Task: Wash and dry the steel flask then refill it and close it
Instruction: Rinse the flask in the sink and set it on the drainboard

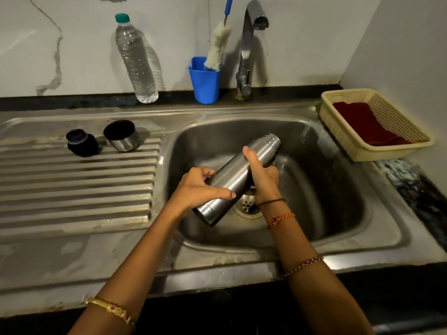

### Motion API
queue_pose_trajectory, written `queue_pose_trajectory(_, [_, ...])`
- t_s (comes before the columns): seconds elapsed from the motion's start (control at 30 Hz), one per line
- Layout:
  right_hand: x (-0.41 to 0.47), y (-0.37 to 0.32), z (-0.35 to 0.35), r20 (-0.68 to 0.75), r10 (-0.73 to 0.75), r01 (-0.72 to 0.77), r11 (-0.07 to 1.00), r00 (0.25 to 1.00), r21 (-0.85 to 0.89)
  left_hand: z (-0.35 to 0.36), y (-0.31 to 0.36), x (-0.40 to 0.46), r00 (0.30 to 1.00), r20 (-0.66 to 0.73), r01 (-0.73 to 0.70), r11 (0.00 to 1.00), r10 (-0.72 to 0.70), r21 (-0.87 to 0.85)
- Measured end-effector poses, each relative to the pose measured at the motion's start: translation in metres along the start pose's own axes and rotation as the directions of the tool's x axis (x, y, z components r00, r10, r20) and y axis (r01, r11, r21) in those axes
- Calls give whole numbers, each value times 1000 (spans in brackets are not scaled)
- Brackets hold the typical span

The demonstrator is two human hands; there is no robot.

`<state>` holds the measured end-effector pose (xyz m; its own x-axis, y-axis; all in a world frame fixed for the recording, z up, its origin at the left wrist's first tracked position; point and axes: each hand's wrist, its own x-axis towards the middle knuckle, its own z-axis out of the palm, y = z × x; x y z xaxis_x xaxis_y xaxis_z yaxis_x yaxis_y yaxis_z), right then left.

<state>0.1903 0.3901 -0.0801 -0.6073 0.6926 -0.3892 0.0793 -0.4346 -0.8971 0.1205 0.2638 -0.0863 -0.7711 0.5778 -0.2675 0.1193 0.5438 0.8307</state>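
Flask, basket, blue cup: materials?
Flask: brushed steel, by its soft grey streaked sheen. Basket: cream plastic, likely, from the moulded mesh walls. Blue cup: plastic, likely; opaque, uniform colour, smooth.

We cannot see the mouth of the steel flask (238, 176), since its threaded neck points away from us toward the back of the sink (343, 228), and most of the right hand (263, 176) is hidden behind the flask body, with only its thumb laid along the steel toward us. The handle of the bottle brush (217, 48) runs out past the top edge, and its lower bristles are hidden inside the blue cup (205, 87). Both forearms are cut off by the bottom edge, and the drain (249, 205) is partly covered by the flask and the right wrist.
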Motion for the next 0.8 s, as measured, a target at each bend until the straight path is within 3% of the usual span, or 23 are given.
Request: queue_pose_trajectory(0.8, [-2,1,3,26,111,-112,993,993,28,-15,19,-6,1000,22,4,993,-7,118])
